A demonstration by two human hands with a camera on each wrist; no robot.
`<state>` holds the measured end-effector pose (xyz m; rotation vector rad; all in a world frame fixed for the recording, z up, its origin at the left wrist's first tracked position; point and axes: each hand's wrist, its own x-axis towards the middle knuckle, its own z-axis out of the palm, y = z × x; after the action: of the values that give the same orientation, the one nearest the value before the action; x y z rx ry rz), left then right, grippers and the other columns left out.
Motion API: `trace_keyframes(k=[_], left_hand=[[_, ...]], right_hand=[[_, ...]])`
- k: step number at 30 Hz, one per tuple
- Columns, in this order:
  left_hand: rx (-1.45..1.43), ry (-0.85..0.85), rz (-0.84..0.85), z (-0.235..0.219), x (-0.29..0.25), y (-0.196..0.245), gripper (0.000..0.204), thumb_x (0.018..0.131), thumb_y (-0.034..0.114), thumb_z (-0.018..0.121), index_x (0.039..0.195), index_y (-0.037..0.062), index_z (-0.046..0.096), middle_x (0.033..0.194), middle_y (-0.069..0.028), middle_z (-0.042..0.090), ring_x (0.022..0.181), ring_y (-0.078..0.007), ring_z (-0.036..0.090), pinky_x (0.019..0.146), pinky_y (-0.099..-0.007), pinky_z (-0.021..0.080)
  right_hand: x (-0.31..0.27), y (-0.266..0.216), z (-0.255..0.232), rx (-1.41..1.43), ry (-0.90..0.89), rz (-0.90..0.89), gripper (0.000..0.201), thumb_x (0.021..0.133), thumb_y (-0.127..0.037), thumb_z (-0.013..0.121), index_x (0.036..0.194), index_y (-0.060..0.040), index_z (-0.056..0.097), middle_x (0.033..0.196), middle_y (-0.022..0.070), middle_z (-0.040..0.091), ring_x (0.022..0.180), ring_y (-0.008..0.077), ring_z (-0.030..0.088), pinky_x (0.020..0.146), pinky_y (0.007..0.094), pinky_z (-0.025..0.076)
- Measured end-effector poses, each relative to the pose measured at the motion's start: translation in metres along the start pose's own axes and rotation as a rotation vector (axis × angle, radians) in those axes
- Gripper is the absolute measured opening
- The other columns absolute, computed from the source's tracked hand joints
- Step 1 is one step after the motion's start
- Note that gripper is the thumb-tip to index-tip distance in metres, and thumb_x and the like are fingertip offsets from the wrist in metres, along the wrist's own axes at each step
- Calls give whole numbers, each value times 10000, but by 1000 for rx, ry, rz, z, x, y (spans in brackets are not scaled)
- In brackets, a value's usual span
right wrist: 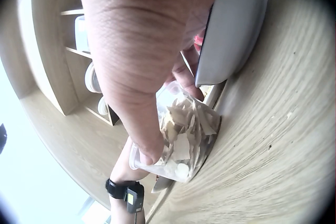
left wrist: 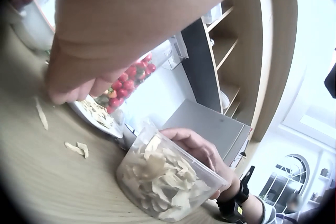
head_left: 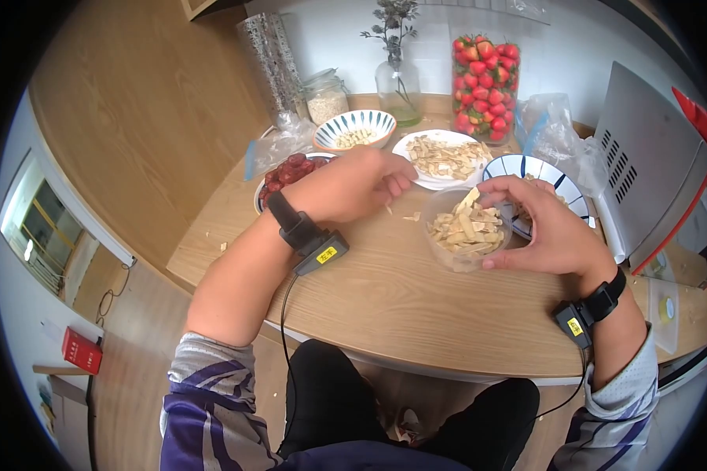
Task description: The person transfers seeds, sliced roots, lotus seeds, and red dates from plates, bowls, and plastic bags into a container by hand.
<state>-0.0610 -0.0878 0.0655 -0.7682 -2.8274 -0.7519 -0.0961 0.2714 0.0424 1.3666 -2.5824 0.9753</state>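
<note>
My right hand [head_left: 554, 228] grips a clear plastic tub [right wrist: 202, 153] by its rim, thumb on the near side and fingers at the far side. Pale dried slices [head_left: 467, 229] fill the tub, one standing up near the fingers. To the tub's left, my left hand [head_left: 357, 187] is low over the table with fingers bent down; their tips are partly hidden, so I cannot tell whether they hold anything. A thin loose slice [left wrist: 41, 113] lies close to those fingers. Two more loose pieces [left wrist: 77, 149] lie between left hand and tub.
Behind the hands are a white plate [head_left: 420, 179] of dried slices, a striped bowl [head_left: 383, 125], a bowl of red dates [head_left: 291, 173] and a blue-lined bowl [head_left: 577, 192]. A container of strawberries [head_left: 485, 86], a glass vase [head_left: 398, 90] and a grey appliance [head_left: 644, 149] stand farther back.
</note>
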Motion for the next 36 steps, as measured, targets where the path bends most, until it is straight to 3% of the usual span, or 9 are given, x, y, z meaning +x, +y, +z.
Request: trace_keyframes(k=[3, 6, 9, 14, 21, 23, 26, 29, 36], left_hand=[[-139, -63, 35, 2, 1, -5, 371, 967, -127, 779, 1326, -33, 792, 1172, -136, 839, 1092, -221, 801, 993, -357, 669], [142, -18, 177, -2, 2, -15, 271, 991, -6, 781, 1262, -3, 793, 1144, -185, 830, 1091, -316, 788, 936, -443, 628], [230, -221, -44, -14, 0, -18, 284, 979, -13, 871, 1255, -23, 808, 1144, -132, 836, 1054, -227, 796, 909, -370, 640], [114, -156, 46, -1, 6, -28, 250, 986, -1, 872, 1229, -12, 817, 1042, -115, 852, 972, -200, 807, 888, -351, 642], [-95, -175, 237, 8, 14, -30, 222, 1040, 6, 811, 1258, -34, 807, 1087, -120, 873, 1001, -195, 827, 923, -349, 653], [2, -125, 213, 8, 14, -38, 291, 1089, 96, 787, 1345, -41, 779, 1235, -167, 849, 1117, -242, 817, 1005, -385, 643], [11, -197, 181, 8, 9, -31, 359, 1101, 211, 813, 1366, -29, 781, 1194, -142, 816, 1109, -275, 780, 1005, -395, 619], [83, -211, 310, 10, 10, -35, 378, 1078, 232, 844, 1358, -18, 793, 1158, -126, 797, 1060, -285, 764, 972, -396, 612], [99, -116, 369, 20, 19, -42, 213, 1014, 223, 877, 1127, 43, 885, 1017, -120, 838, 916, -282, 784, 857, -414, 621]], right_hand=[[0, 3, 2, -9, 5, -21, 983, 750, -426, 1085, 1585, -132, 657, 1376, 24, 794, 1286, 302, 587, 1210, 458, 445], [0, 0, 1, 6, 4, 6, 980, 750, -414, 1087, 1587, -138, 659, 1375, 21, 794, 1282, 304, 584, 1203, 456, 452], [-1, 0, 0, 8, 9, 5, 973, 751, -401, 1086, 1588, -147, 660, 1372, 22, 794, 1288, 306, 581, 1194, 454, 462], [0, -1, 1, 2, 12, 5, 971, 749, -374, 1087, 1590, -145, 660, 1365, 16, 792, 1303, 314, 571, 1160, 452, 489], [6, 2, 3, 144, -3, -20, 953, 727, -232, 1092, 1558, -52, 660, 1315, 70, 769, 1224, 210, 668, 1155, 350, 498], [6, 7, 10, 208, 19, -73, 941, 726, -181, 1086, 1550, -27, 658, 1297, 88, 760, 1236, 179, 685, 1169, 333, 494], [6, 7, 12, 223, 6, -77, 938, 726, -142, 1081, 1554, -32, 656, 1293, 70, 756, 1330, 179, 670, 1232, 350, 467], [6, 7, 11, 232, -5, -40, 974, 719, -154, 1087, 1578, -41, 640, 1346, 70, 763, 1375, 185, 664, 1262, 359, 452], [6, 5, 11, 224, -21, 17, 1033, 735, -198, 1083, 1632, -25, 600, 1440, 101, 748, 1442, 204, 650, 1281, 380, 450]])
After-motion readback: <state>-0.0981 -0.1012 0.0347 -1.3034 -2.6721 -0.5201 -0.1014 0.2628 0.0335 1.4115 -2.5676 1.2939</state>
